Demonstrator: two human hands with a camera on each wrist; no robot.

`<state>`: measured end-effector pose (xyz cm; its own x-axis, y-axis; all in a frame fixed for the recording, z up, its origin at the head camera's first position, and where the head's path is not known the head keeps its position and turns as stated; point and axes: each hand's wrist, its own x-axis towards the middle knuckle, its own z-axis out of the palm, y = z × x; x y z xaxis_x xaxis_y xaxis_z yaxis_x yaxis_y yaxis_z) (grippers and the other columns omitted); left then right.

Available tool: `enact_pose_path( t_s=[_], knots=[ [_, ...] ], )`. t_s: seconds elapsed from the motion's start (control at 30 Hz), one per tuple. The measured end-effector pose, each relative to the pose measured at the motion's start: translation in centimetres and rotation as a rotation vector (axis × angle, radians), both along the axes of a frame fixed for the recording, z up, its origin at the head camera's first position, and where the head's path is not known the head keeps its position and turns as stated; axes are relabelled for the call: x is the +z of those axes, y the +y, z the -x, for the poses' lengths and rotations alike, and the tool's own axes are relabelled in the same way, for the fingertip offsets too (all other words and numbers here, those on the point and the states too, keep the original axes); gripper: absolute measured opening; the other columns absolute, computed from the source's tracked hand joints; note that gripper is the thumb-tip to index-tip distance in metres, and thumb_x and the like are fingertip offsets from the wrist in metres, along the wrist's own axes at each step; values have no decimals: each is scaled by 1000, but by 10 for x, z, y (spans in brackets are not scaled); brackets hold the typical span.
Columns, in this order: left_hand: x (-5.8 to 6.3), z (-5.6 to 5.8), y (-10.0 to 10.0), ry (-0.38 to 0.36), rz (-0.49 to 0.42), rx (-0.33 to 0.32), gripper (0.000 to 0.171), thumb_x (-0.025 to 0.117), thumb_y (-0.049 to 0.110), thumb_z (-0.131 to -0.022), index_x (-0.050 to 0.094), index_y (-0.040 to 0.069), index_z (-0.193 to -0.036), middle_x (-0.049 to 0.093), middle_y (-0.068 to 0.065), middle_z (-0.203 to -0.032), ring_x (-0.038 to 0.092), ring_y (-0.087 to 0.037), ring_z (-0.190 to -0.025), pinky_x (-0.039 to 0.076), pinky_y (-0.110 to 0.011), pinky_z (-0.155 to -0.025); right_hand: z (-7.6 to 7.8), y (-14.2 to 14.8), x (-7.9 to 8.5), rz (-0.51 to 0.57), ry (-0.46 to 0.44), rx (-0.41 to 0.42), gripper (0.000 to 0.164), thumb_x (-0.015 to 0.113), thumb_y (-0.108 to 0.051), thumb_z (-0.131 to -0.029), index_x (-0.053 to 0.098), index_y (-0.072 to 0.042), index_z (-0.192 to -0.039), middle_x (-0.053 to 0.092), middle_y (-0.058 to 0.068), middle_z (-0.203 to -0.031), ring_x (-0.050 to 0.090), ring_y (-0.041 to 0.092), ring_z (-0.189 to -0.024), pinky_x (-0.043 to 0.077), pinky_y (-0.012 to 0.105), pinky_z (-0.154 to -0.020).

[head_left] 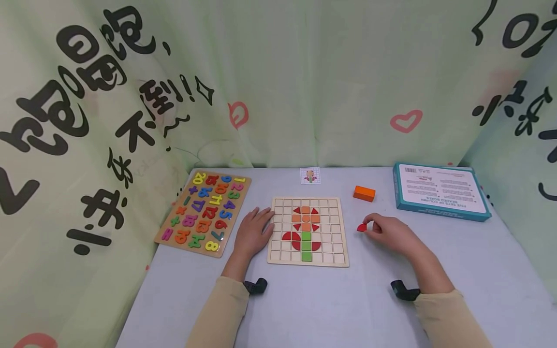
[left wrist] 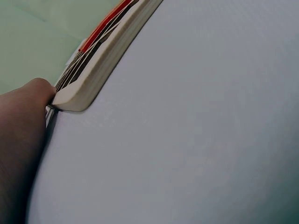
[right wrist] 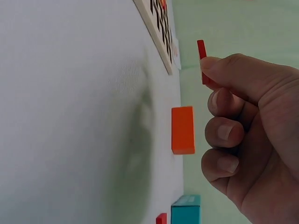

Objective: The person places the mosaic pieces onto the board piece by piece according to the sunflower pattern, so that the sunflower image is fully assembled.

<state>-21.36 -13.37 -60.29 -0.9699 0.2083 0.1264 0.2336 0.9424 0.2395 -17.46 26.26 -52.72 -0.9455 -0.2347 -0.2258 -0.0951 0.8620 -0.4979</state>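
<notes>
A wooden grid board point(head_left: 332, 252) lies flat at the middle of the table, bearing a flower made of orange squares point(head_left: 306, 226), small red triangles, green squares point(head_left: 306, 246) and rounded red pieces point(head_left: 286, 236). My left hand point(head_left: 253, 233) rests at its left edge, fingertips at the rim and fingers fairly straight. In the left wrist view the thumb sits by the board's corner point(left wrist: 74, 99). To the right of the board, my right hand point(head_left: 389, 233) pinches a red piece point(right wrist: 202, 49) between thumb and forefinger, its other fingers curled. Seen edge-on in the right wrist view, that piece is thin.
A number puzzle board point(head_left: 173, 227) lies to the left. Behind the grid board is a small picture card point(head_left: 310, 176) with a flower. An orange block point(head_left: 364, 194) and a teal box point(head_left: 444, 191) stand at the back right. Curtains hang behind the table.
</notes>
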Motion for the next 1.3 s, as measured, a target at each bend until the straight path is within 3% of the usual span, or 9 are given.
enact_pose_path(
  t_s=[0.23, 0.77, 1.3],
  knots=[
    [0, 1, 0, 2, -1, 2, 51, 48, 51, -99, 47, 33, -147, 45, 10, -154, 29, -21, -150, 26, -44, -124, 3, -27, 6, 17, 6, 56, 30, 66, -24, -92, 61, -13, -120, 51, 1, -73, 49, 15, -68, 39, 23, -54],
    [2, -1, 0, 7, -14, 0, 50, 50, 50, -99, 49, 32, -146, 47, 9, -153, 31, -23, -149, 28, -45, -123, 11, -87, -5, 26, 11, 135, 28, 71, -28, -90, 64, -18, -114, 52, -1, -71, 50, 14, -68, 41, 26, -58],
    [5, -2, 1, -5, -16, 2, 51, 49, 50, -99, 48, 32, -146, 46, 9, -154, 31, -22, -150, 28, -46, -123, 14, -110, -17, 14, 14, 162, 25, 71, -30, -90, 66, -19, -112, 54, -3, -69, 50, 13, -65, 40, 26, -57]
  ],
)
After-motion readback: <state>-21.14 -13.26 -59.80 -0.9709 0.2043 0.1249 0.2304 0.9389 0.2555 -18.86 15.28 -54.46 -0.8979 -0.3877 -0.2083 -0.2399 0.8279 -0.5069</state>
